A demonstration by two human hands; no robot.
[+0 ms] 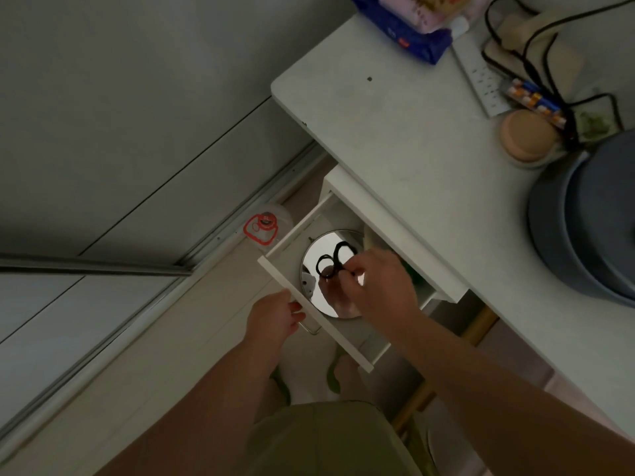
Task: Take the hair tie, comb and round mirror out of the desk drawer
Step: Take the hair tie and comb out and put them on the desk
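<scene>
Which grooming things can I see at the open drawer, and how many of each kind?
Round silver mirror: 1, lying in the white desk drawer
Black elastic hair tie: 1 looped bunch, pinched in the right hand; whether it is more than one tie, I cannot tell
Comb: 0 in view
Total: 2

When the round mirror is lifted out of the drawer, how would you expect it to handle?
The round mirror lies flat, so it probably offers only a thin rim to grip. Its glossy, reflective face looks slippery and likely fragile. Being round, it might roll if stood on edge.
</scene>
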